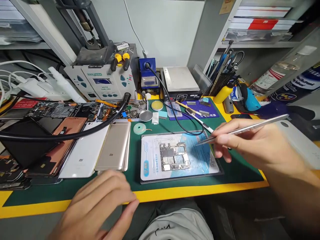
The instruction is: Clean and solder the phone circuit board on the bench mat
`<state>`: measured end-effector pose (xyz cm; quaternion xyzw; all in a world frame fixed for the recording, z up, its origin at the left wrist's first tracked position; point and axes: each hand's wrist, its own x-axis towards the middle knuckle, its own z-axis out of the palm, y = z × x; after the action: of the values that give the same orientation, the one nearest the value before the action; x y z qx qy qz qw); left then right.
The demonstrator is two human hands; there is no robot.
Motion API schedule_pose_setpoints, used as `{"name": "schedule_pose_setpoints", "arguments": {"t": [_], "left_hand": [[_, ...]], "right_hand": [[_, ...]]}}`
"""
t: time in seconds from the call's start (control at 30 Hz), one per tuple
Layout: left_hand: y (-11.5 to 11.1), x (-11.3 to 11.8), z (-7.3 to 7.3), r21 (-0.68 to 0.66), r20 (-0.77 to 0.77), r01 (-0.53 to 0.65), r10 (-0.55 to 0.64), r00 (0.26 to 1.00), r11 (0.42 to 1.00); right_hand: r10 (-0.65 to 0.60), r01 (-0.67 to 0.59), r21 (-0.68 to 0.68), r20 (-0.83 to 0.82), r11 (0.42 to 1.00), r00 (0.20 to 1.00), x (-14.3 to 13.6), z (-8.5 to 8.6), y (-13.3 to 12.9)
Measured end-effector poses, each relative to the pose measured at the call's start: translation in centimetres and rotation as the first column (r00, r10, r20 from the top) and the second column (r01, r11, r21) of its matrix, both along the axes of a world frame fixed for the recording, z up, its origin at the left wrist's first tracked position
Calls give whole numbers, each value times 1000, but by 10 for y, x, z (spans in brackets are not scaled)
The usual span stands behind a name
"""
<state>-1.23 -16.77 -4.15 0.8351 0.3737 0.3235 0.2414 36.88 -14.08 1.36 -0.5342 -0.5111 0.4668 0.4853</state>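
Observation:
My right hand [240, 141] holds metal tweezers [252, 127] between thumb and fingers, their tips pointing left over the right part of a blue-and-white pad [150, 146]. On that pad lies a phone circuit board [175, 156], flat and touched by neither hand. My left hand [105, 203] hovers at the mat's front edge, its fingers bent and thumb apart from them, with nothing held. Just beyond it lie a gold phone back [113, 143] and a white one [83, 153]. A soldering iron [200, 120] rests behind the pad, partly hidden by my right hand.
A thick black hose [75, 135] crosses the phone parts at left from the hot-air station [102, 83]. Behind the pad stand a heating plate [181, 80], an iron holder [147, 73] and a flux tin [157, 105]. Bottles [275, 75] and a yellow bottle [223, 93] stand at right.

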Motion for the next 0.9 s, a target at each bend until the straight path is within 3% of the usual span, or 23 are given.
{"name": "schedule_pose_setpoints", "arguments": {"t": [0.1,0.27,0.5,0.9], "left_hand": [[32,26,12,96,-57,80,-75,996,992],[55,43,12,160,-151,160,-136,979,974],[66,55,7,206,-215,198,-153,965,958],[76,63,6,223,-229,233,-182,956,946]], "right_hand": [[91,-90,-39,30,995,995,-8,-4,-4],[85,-83,-35,50,996,995,-12,-10,-5],[53,-53,-28,-14,998,998,3,-21,-2],[-4,3,-10,-37,1000,999,7,-23,-2]]}}
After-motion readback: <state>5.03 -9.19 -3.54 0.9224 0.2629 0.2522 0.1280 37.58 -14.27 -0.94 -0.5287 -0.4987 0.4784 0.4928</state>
